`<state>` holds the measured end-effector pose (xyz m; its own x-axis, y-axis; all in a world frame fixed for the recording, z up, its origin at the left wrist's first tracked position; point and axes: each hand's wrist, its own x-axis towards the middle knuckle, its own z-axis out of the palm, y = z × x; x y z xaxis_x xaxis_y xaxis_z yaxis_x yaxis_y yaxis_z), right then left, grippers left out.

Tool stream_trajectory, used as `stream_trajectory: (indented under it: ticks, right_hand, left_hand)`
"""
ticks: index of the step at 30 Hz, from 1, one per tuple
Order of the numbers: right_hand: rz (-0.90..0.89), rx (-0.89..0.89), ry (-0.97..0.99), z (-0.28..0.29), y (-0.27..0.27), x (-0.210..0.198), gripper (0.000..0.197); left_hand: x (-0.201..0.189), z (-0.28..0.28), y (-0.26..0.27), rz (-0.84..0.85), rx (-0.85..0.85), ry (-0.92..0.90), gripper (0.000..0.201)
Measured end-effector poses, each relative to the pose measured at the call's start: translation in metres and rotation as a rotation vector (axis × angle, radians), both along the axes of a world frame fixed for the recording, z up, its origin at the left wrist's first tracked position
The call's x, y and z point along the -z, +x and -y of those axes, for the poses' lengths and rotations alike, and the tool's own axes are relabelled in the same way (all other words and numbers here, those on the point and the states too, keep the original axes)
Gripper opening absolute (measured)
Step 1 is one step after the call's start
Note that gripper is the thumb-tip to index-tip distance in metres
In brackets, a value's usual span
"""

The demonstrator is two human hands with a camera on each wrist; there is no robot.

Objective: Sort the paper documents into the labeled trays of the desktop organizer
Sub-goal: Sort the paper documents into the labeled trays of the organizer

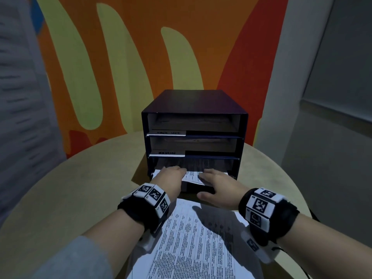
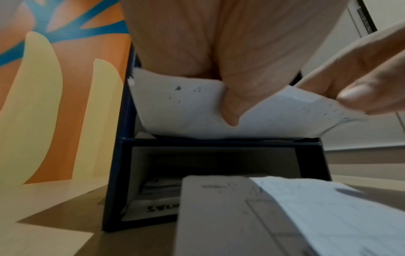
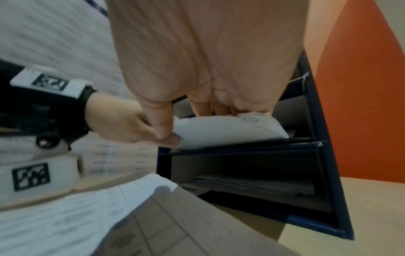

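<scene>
A dark blue desktop organizer [image 1: 193, 101] with several stacked trays stands at the back of the round table. Both hands hold one white printed paper document [image 1: 192, 176] at the mouth of the third tray down. My left hand [image 1: 171, 176] lies on its left part, with the thumb [image 2: 229, 110] pinching from beneath. My right hand [image 1: 213, 178] has fingers on top of the right part and the thumb [image 2: 355, 94] under its edge. The sheet [image 3: 219, 133] bends between the hands. The bottom tray [image 3: 263, 187] holds papers behind a white label [image 2: 162, 207].
A stack of printed sheets [image 1: 193, 238] lies on the beige table [image 1: 80, 188] just in front of the organizer, under my wrists. White label strips [image 1: 168, 132] mark the upper trays. A painted orange and yellow wall [image 1: 120, 57] rises close behind.
</scene>
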<state>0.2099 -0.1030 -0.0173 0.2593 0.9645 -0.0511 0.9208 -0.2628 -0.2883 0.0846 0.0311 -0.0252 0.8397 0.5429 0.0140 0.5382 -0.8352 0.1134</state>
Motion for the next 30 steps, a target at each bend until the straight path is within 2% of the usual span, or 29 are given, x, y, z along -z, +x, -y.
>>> stream_trajectory:
  ticks: [3, 5, 8, 10, 14, 15, 17, 19, 25, 30]
  right_hand:
    - [0.063, 0.018, 0.055, -0.013, 0.004, 0.004, 0.037]
    - [0.071, 0.056, 0.069, -0.024, 0.01, 0.006, 0.038]
    - [0.089, 0.122, 0.055, -0.033, 0.02, 0.007, 0.038]
    - [0.089, 0.145, 0.031, -0.037, 0.025, 0.006, 0.035]
    - [0.125, 0.131, 0.019, -0.046, 0.034, 0.0, 0.013]
    - [0.116, 0.114, 0.016, -0.047, 0.035, 0.0, 0.017]
    - [0.087, 0.052, 0.007, -0.046, 0.036, 0.002, 0.04]
    - [0.09, -0.003, 0.014, -0.042, 0.034, 0.004, 0.047]
    - [0.131, 0.003, 0.08, -0.044, 0.034, 0.008, 0.031]
    - [0.142, 0.09, -0.016, -0.055, 0.035, 0.01, 0.03]
  left_hand:
    - [-0.003, 0.001, 0.003, 0.164, 0.01, -0.001, 0.033]
    - [-0.004, 0.004, 0.003, 0.307, 0.039, 0.014, 0.018]
    - [-0.002, 0.006, 0.004, 0.371, 0.096, -0.008, 0.019]
    - [0.0, 0.003, 0.006, 0.34, 0.105, -0.016, 0.018]
    - [0.005, -0.005, 0.01, 0.28, 0.077, -0.019, 0.036]
    - [0.004, -0.006, 0.011, 0.259, 0.073, -0.006, 0.037]
    - [0.003, -0.006, 0.014, 0.191, 0.061, 0.043, 0.036]
    - [0.002, -0.006, 0.018, 0.098, 0.027, 0.089, 0.034]
    - [0.002, -0.007, 0.028, -0.02, -0.077, 0.09, 0.041]
    - [0.004, -0.012, 0.036, -0.059, -0.099, 0.038, 0.048]
